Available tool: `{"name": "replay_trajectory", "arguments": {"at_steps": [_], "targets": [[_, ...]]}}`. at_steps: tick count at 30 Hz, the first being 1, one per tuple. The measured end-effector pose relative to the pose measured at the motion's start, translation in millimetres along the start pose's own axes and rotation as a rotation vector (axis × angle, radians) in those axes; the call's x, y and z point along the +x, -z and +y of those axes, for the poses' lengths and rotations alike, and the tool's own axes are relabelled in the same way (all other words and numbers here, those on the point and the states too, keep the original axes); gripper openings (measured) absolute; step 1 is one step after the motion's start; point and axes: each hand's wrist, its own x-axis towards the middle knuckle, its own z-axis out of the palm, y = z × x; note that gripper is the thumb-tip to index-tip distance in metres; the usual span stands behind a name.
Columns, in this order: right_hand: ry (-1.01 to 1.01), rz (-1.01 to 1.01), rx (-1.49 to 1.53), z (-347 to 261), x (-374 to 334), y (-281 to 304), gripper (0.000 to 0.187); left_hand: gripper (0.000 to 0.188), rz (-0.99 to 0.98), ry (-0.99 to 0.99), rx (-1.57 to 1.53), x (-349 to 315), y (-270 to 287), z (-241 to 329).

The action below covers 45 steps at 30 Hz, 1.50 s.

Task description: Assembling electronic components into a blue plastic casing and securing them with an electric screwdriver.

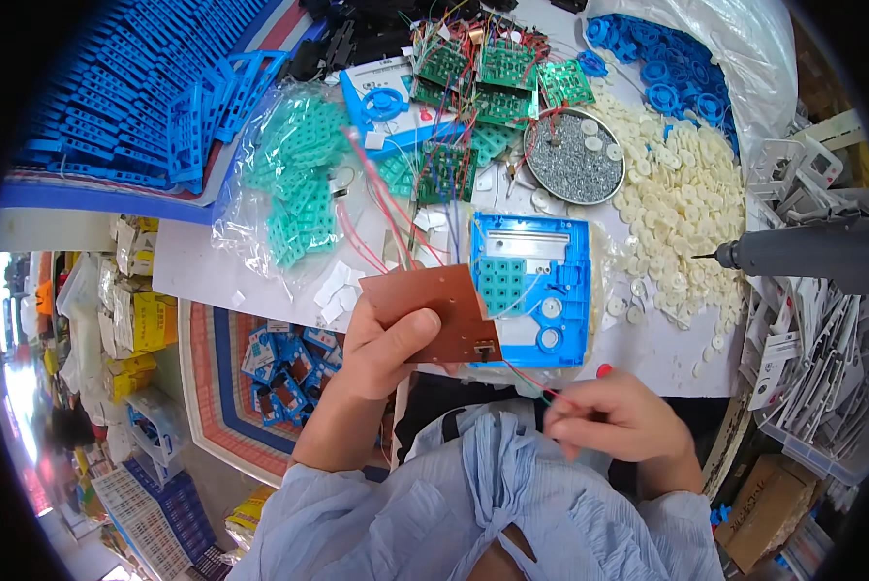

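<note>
My left hand (388, 341) grips a brown circuit board (436, 308) by its left side, thumb on the upper face. Pink and red wires (381, 184) run from the board's far edge over the table. From its near right corner, thin red and green wires (531, 380) lead to my right hand (617, 418), whose fingers are pinched on them. Partly behind the board lies a blue plastic housing (572, 281), open side up. A mint green rubber keypad (502, 283) sits inside it, beside white round parts.
Green circuit boards (507, 66) with wires are piled at the back. A round tin of small screws (575, 160) stands near cream plastic discs (682, 189). An electric screwdriver (793, 254) juts in from the right. Blue frames (115, 97) fill the far left; mint keypads (294, 179) lie nearer.
</note>
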Motion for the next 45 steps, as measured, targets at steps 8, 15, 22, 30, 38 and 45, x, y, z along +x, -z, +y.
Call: {"name": "replay_trajectory", "arguments": {"at_steps": [8,15,22,30,38,45], "targets": [[-0.078,0.649,-1.081,-4,-68,10,0.079,0.020,-0.079,0.138,0.280,-10,-26,-12],[0.171,0.105,-0.537,22,-3,10,0.063,0.013,-0.207,0.217,0.521,6,-62,-6],[0.346,0.275,-0.079,26,31,-8,0.034,0.022,-0.335,0.202,0.771,-17,-51,-22],[0.177,0.497,-0.094,20,82,35,0.017,0.076,0.057,0.347,-0.088,-53,-31,-48],[0.063,0.380,-0.114,19,116,62,0.013,0.079,-0.012,0.388,0.041,-53,-26,-45],[0.033,0.459,-0.407,10,119,50,0.014,0.072,-0.043,0.375,0.196,-54,-20,-43]]}}
